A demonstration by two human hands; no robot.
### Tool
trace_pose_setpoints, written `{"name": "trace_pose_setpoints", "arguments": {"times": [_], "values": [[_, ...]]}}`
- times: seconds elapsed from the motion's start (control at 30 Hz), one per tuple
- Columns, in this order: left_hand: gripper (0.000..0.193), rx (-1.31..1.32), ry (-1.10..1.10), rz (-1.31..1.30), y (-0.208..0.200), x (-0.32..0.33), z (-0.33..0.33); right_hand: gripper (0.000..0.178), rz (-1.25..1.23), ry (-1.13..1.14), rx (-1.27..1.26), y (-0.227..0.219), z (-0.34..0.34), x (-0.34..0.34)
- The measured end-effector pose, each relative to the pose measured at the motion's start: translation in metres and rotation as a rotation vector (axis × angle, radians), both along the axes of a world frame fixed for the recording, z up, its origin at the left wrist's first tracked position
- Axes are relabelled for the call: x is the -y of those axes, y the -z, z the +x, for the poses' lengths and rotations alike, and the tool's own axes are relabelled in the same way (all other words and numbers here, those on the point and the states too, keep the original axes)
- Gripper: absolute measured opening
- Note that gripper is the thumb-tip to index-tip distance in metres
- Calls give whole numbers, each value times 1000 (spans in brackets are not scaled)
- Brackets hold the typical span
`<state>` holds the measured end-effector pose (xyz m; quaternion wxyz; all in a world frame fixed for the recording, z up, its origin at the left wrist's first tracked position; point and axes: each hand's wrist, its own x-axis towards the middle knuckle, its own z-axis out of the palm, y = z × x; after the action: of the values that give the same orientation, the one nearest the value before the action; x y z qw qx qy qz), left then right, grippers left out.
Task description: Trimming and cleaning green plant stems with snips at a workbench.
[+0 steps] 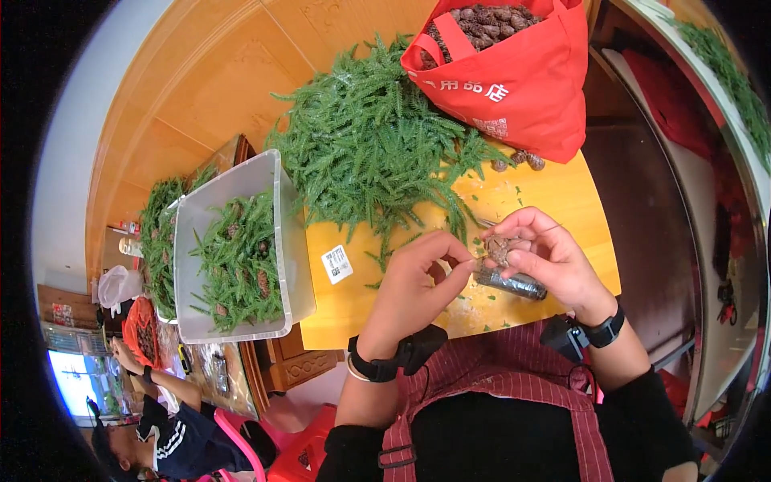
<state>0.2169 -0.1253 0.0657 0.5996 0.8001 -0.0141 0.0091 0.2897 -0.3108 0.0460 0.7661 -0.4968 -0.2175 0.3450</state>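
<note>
Right hand (562, 265): is holding a brown pinecone (499, 251) between thumb and fingers, grip narrow.
Left hand (411, 281): is bringing thumb and forefinger tips near together at the pinecone's left side; whether they are pinching anything thin, cannot tell.
Held pinecone: is sitting above the near part of the yellow wooden surface (337, 317), between the two hands.
Dark cylinder (518, 284): is lying just below the pinecone, partly hidden by the right hand; its kind, cannot tell.
Green sprigs (361, 136): are forming a large heap at the far side, some tips reaching toward the hands.
Red bag (538, 88): is standing at the far right, filled with brown cones (494, 24).
Loose cones (536, 162): are lying on the surface near the bag's base.
Translucent bin (299, 269): is standing at the left, containing greenery (229, 289) with cones among it.
White card (336, 264): is lying flat between bin and left hand.
Wristbands (373, 369): are circling both wrists, each bearing a dark block.
Second person (197, 442): is sitting at lower left, one arm extending toward another surface (237, 386).
</note>
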Motion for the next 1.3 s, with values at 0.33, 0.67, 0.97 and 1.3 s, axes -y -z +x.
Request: {"name": "trace_pose_setpoints", "arguments": {"times": [0.33,0.67,0.97,1.3], "values": [[4,-12,-7,-24,1,0,3,26,-27,9,-52,-1,0,-1],[5,-1,-46,-16,2,0,4,25,-24,-16,-39,-1,-1,-2],[7,-59,-133,-197,11,6,5,14,50,116,-82,0,-2,-8],[26,108,-143,-483,18,28,14,13,116,279,-64,-1,-9,-16]]}}
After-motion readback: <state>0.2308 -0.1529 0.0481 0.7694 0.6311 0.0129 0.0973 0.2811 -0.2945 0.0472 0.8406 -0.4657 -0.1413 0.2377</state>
